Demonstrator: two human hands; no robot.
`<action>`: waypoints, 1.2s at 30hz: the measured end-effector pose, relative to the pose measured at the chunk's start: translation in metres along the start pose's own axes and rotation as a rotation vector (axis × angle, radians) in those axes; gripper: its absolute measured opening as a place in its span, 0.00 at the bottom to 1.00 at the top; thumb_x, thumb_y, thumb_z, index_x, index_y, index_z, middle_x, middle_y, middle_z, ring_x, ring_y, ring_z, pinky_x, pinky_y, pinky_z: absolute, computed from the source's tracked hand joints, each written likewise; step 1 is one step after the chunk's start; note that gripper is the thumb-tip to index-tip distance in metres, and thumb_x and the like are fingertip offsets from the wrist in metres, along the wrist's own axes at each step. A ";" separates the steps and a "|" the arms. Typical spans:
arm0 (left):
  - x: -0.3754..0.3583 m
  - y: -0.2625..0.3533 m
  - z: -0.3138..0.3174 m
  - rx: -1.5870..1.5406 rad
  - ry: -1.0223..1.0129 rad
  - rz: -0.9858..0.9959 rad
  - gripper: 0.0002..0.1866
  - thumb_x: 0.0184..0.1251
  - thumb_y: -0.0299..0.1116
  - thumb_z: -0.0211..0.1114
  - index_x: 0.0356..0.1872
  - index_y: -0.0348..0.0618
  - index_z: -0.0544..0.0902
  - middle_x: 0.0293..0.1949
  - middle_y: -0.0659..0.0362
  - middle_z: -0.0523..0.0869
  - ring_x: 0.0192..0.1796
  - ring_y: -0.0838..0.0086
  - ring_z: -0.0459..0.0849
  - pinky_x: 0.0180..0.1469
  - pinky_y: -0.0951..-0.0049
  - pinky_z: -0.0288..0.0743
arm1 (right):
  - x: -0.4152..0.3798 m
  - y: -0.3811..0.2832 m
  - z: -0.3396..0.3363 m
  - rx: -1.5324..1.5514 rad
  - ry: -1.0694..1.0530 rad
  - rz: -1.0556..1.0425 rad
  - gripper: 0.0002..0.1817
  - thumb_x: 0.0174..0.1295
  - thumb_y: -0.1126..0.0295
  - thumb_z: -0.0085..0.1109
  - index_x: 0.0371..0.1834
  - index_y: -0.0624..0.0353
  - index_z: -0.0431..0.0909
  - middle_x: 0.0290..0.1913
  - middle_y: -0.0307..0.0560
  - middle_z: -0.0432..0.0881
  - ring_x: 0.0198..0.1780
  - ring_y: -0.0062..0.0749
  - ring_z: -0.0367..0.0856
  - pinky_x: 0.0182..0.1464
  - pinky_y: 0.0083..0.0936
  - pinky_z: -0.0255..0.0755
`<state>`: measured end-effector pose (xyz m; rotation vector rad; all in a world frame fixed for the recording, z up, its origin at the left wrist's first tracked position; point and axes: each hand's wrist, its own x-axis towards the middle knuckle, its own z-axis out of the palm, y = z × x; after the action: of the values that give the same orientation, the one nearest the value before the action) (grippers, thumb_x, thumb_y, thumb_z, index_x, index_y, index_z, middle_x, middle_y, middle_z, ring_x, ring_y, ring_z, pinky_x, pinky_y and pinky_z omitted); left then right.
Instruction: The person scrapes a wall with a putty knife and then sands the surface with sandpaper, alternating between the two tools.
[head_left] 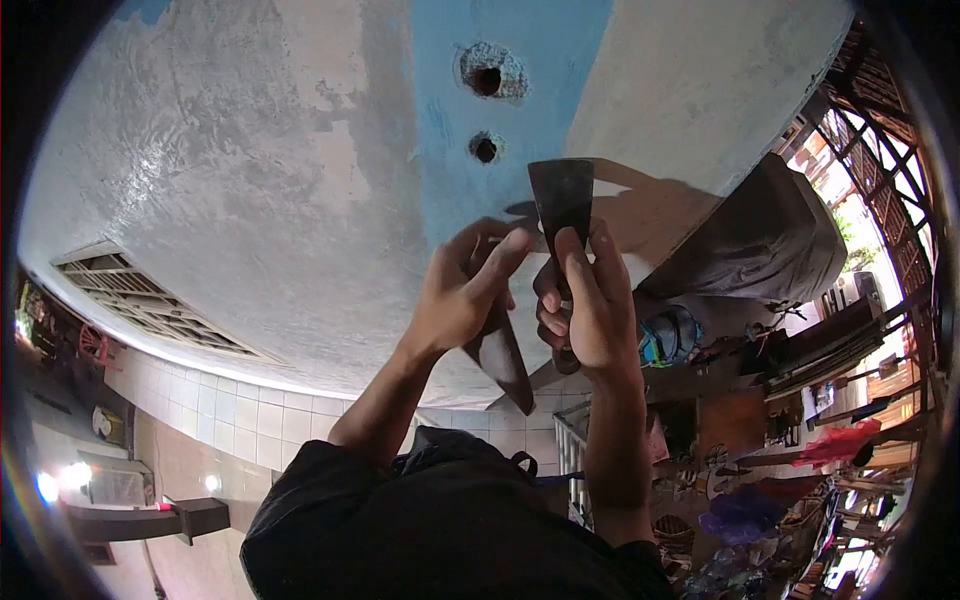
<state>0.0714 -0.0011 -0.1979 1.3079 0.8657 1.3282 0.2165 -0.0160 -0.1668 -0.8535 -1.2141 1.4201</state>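
My right hand [598, 300] is wrapped round the handle of a putty knife [562, 190], whose dark flared blade points up in front of the wall. Just to its left, my left hand [470, 285] is closed, thumb against fingers, on a second flat tool [505, 368] that slants down to the right between my forearms. Part of that tool is hidden behind the left hand. Above both hands, a blue stripe [450, 130] runs up the grey wall [250, 200], with two rough holes in it, an upper one [487, 81] and a lower one [486, 149].
A vent grille [150, 300] is set in the wall at left. On the right stands a dark covered object [765, 235]. Below it are a blue patterned bag [672, 336] and much clutter. A metal ladder [572, 450] is close below my hands.
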 end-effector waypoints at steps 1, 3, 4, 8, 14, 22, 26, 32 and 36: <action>0.005 0.003 0.006 0.014 0.040 0.059 0.19 0.68 0.44 0.59 0.36 0.32 0.78 0.27 0.62 0.80 0.32 0.81 0.78 0.35 0.81 0.70 | 0.000 0.001 0.000 -0.010 -0.006 -0.013 0.10 0.72 0.60 0.42 0.44 0.55 0.64 0.17 0.33 0.67 0.12 0.12 0.58 0.12 0.14 0.52; 0.011 0.013 0.015 -0.039 0.046 0.062 0.17 0.67 0.42 0.61 0.36 0.33 0.80 0.29 0.60 0.83 0.35 0.84 0.78 0.35 0.82 0.69 | 0.000 0.002 -0.001 -0.044 -0.007 -0.018 0.10 0.72 0.60 0.42 0.44 0.55 0.64 0.18 0.33 0.67 0.13 0.11 0.59 0.13 0.15 0.52; 0.014 0.013 0.017 -0.113 0.001 0.027 0.16 0.67 0.41 0.61 0.35 0.34 0.80 0.28 0.61 0.82 0.33 0.85 0.77 0.33 0.82 0.68 | 0.000 0.002 -0.001 -0.067 -0.002 -0.011 0.10 0.72 0.60 0.42 0.45 0.55 0.65 0.18 0.33 0.67 0.13 0.11 0.59 0.13 0.15 0.52; 0.030 0.003 0.022 -0.269 -0.048 0.085 0.15 0.67 0.40 0.61 0.30 0.37 0.81 0.24 0.63 0.81 0.23 0.87 0.74 0.22 0.83 0.64 | 0.002 0.005 -0.002 -0.112 0.026 0.001 0.13 0.72 0.62 0.43 0.51 0.58 0.64 0.21 0.34 0.68 0.15 0.10 0.61 0.15 0.15 0.54; 0.030 0.015 0.021 -0.243 -0.003 0.111 0.14 0.68 0.40 0.61 0.26 0.41 0.81 0.19 0.67 0.78 0.15 0.89 0.69 0.16 0.85 0.58 | -0.019 0.034 -0.015 0.060 -0.132 -0.216 0.21 0.71 0.64 0.41 0.64 0.59 0.56 0.22 0.36 0.68 0.19 0.11 0.62 0.17 0.14 0.56; 0.030 0.013 0.028 -0.186 0.040 0.114 0.18 0.69 0.42 0.59 0.22 0.41 0.80 0.16 0.69 0.75 0.17 0.89 0.69 0.18 0.85 0.58 | -0.019 0.036 -0.006 0.415 -0.056 -0.118 0.32 0.70 0.64 0.38 0.75 0.54 0.39 0.49 0.50 0.68 0.36 0.22 0.68 0.36 0.22 0.67; 0.035 0.011 0.023 -0.201 -0.029 0.105 0.18 0.70 0.41 0.58 0.23 0.40 0.80 0.16 0.69 0.74 0.18 0.90 0.68 0.19 0.84 0.57 | -0.017 0.021 0.009 0.135 0.080 -0.232 0.33 0.70 0.66 0.38 0.74 0.65 0.39 0.69 0.61 0.56 0.65 0.35 0.61 0.65 0.31 0.55; 0.032 0.015 0.029 -0.342 -0.028 0.096 0.17 0.71 0.39 0.57 0.24 0.40 0.80 0.16 0.68 0.75 0.19 0.90 0.68 0.19 0.84 0.57 | -0.019 0.015 0.016 -0.073 0.162 -0.253 0.33 0.68 0.67 0.37 0.74 0.64 0.41 0.71 0.56 0.54 0.70 0.37 0.56 0.69 0.30 0.50; 0.035 0.025 0.032 -0.382 -0.025 0.102 0.16 0.71 0.38 0.57 0.24 0.40 0.79 0.17 0.68 0.75 0.19 0.89 0.69 0.20 0.84 0.58 | -0.014 0.005 0.007 0.032 0.023 -0.254 0.32 0.69 0.68 0.37 0.72 0.72 0.40 0.72 0.64 0.49 0.73 0.42 0.48 0.71 0.33 0.43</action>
<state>0.1023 0.0226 -0.1610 1.0746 0.5000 1.4689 0.2115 -0.0305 -0.1717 -0.6651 -1.2320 1.2178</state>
